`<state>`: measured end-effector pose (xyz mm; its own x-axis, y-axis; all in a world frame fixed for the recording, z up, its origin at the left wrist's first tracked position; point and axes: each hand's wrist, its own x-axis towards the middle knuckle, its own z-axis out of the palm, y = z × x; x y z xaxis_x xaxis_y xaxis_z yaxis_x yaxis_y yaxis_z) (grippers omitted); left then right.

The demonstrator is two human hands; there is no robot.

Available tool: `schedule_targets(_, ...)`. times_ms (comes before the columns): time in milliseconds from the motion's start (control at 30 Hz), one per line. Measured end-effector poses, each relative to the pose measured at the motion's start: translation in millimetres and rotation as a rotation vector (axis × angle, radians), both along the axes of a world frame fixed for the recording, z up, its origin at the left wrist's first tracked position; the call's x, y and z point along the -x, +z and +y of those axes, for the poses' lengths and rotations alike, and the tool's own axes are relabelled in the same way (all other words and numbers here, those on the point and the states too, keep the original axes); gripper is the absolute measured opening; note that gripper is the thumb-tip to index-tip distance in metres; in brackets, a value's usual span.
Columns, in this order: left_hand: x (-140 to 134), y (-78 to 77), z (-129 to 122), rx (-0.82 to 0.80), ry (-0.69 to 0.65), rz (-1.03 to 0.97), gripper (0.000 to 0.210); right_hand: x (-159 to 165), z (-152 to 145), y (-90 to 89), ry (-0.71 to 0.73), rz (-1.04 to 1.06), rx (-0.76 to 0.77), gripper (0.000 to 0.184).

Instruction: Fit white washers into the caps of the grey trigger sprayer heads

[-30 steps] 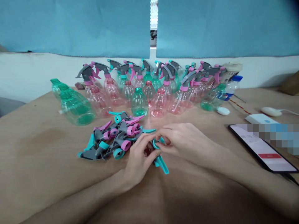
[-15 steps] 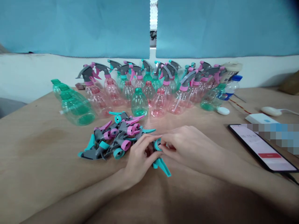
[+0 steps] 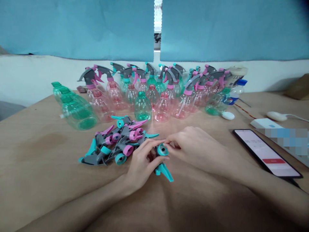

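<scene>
Held spray head: 1 [image 3: 163, 149], near the middle of the counter [image 3: 45, 180], just right of the loose pile; turquoise collar [image 3: 166, 152] facing up with its opening visible, turquoise trigger [image 3: 166, 172] pointing near and right.
Left hand: 1 [image 3: 142, 162]; fingers curled around the grey body of the held spray head, thumb lying just below the collar; grip narrow, closed on the part.
Right hand: 1 [image 3: 193, 145]; index finger and thumb brought nearly together at the collar's right edge, opening narrow; cannot tell whether anything is pinched between the tips.
Loose spray heads [image 3: 124, 141]: at least 8, by visible collars (5 pink, 3 turquoise); overlapping pile to the left of the hands, exact total hidden.
Pink bottles without heads [image 3: 162, 109]: 5 necks seen, spread across the left and middle of the bottle group.
Green bottles without heads [image 3: 143, 111]: 5 seen; 3 at left close together, 1 at middle, 1 at right beside the soda bottle.
Bottles with heads fitted [image 3: 187, 92]: more than 10, mostly in the far rows; overlap prevents an exact count.
Soda bottle: 1 [image 3: 234, 97], blue cap, far right.
Phone: 1 [image 3: 262, 151], screen lit, right of the right hand.
White oval objects: 2 [image 3: 228, 115], far right; one has a cable.
</scene>
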<state>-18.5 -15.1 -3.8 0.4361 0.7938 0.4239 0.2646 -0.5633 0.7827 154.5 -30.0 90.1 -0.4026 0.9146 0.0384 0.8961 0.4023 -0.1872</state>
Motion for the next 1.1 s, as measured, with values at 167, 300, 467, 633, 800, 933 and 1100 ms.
schedule_targets(167, 0, 5.0, -2, -0.068, 0.007, 0.058, 0.029, -4, -7, 6.7, 0.116, -0.023, 0.033, 0.028)
schedule_targets(300, 2, 4.3, -1, -0.078, 0.028, 0.076, 0.028, -6, -8, 8.3, 0.234, 0.031, 0.021, 0.025)
schedule_targets(467, 3, 0.2, 3, -0.039, 0.073, 0.07, 0.031, -4, -2, 10.9, 0.182, -0.009, 0.026, 0.021)
schedule_targets(633, 2, 4.4, 3, 0.008, 0.031, 0.104, 0.03, -8, -1, 14.7, 0.135, -0.075, -0.008, 0.022)
schedule_targets(800, 2, 14.9, -2, 0.131, -0.047, 0.2, 0.032, -18, -7, 11.1, 0.22, -0.047, -0.038, 0.027)
schedule_targets(933, 10, 26.0, -9, 0.207, -0.045, 0.213, 0.034, -21, -11, 14.0, 0.241, 0.107, -0.026, 0.023)
schedule_targets(1100, 50, 58.2, -10, 0.134, 0.094, 0.277, 0.035, -18, -11, 17.4, 0.281, 0.332, 0.114, 0.017)
